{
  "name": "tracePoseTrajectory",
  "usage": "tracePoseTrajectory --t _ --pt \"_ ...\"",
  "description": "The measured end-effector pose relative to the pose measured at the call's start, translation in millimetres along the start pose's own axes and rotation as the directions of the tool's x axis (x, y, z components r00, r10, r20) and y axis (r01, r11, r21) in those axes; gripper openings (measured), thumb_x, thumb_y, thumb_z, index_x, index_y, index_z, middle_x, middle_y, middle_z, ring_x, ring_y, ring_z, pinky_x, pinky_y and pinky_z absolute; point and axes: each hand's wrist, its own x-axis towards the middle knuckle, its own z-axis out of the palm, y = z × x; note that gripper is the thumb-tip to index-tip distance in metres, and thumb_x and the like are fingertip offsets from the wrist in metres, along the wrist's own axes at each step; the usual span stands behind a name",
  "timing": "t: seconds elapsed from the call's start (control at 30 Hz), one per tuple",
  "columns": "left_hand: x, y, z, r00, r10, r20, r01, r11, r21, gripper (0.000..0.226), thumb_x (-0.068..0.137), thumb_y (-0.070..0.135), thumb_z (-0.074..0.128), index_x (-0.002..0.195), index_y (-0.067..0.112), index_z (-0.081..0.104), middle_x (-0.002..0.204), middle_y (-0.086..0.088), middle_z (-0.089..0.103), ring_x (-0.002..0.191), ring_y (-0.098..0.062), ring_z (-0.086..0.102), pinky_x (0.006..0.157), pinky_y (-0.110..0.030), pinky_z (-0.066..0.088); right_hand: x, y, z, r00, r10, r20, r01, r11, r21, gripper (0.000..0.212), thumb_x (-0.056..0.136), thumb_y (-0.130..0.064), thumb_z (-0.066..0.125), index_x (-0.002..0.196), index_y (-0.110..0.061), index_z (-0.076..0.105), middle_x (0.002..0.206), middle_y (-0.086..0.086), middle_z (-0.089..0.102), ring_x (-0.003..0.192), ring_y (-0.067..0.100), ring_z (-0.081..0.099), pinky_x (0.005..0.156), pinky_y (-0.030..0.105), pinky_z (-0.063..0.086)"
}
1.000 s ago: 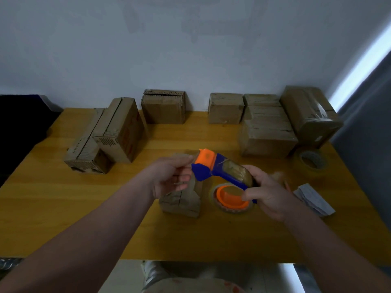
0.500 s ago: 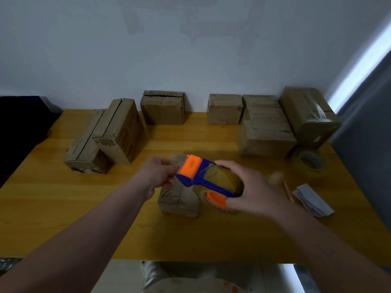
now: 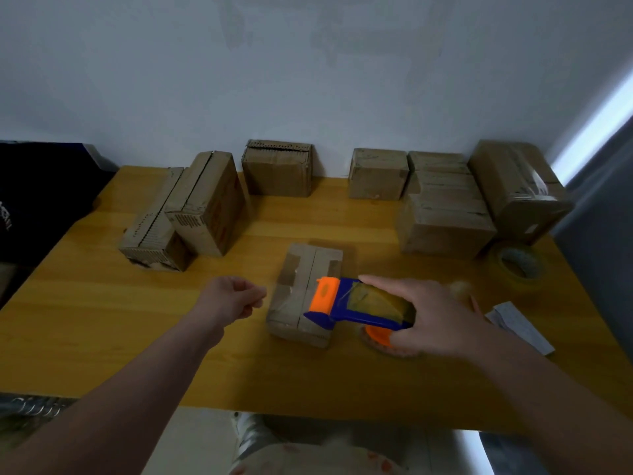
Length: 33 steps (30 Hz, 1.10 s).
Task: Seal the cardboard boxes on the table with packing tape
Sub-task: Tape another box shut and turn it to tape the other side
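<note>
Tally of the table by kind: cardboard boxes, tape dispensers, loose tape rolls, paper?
Brown cardboard boxes: 8, though the right-hand stack is hard to separate
Blue-and-orange plastic tape dispenser: 1
Loose yellowish tape roll: 1
Folded white paper: 1
Total: 11

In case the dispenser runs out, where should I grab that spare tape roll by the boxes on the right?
Pinch the near wall of the tape roll from above, fingers in the open hole, thumb outside. It lies flat, hole up, and a box crowds its far side.
</note>
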Motion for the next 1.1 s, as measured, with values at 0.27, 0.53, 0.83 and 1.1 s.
tracePoseTrajectory --t 0.27,0.53,0.83,1.1 --pt "-7.4 -38.2 15.3 0.991 -0.008 -0.133 0.012 0.999 0.036 0.026 0.088 0.021 0.070 0.071 0.001 0.066 0.071 -0.015 0.065 0.063 -0.023 0.053 0.063 -0.036 0.048 18.3 8.0 30.6 0.994 0.042 0.098 -0.026 0.988 -0.155 0.089 0.077 -0.032 0.075 0.146 -0.051 0.023 0.122 -0.005 0.044 0.098 0.007 0.051 0.079 0.028 0.054" --pt "0.0 -53.2 17.0 0.983 0.029 -0.183 -0.004 0.991 0.137 0.032 0.091 0.026 0.066 0.064 0.009 0.063 0.080 -0.027 0.064 0.063 -0.027 0.049 0.057 -0.036 0.039 34.7 0.6 45.3 0.988 0.078 0.132 -0.041 0.964 -0.261 0.092 0.075 -0.030 0.072 0.147 -0.050 0.018 0.119 -0.004 0.042 0.093 0.012 0.053 0.077 0.034 0.055" --pt "6.0 -62.0 18.6 0.979 0.011 -0.204 0.015 0.992 0.127 0.034 0.090 0.027 0.066 0.063 0.007 0.063 0.059 -0.012 0.054 0.053 -0.024 0.042 0.052 -0.030 0.033 37.2 -12.1 44.8 0.986 0.066 0.154 -0.007 0.933 -0.359 0.088 0.079 -0.033 0.070 0.148 -0.049 0.016 0.121 -0.004 0.042 0.095 0.011 0.047 0.075 0.028 0.048" --pt "12.9 -70.1 26.8 0.989 -0.011 -0.148 0.026 0.994 0.105 0.033 0.090 0.026 0.067 0.065 0.005 0.066 0.075 -0.026 0.064 0.062 -0.027 0.051 0.061 -0.041 0.046 37.7 -5.2 47.7 0.982 0.090 0.163 -0.029 0.938 -0.347 0.089 0.082 -0.033 0.069 0.148 -0.051 0.012 0.141 0.005 0.038 0.113 0.019 0.047 0.079 0.027 0.041"
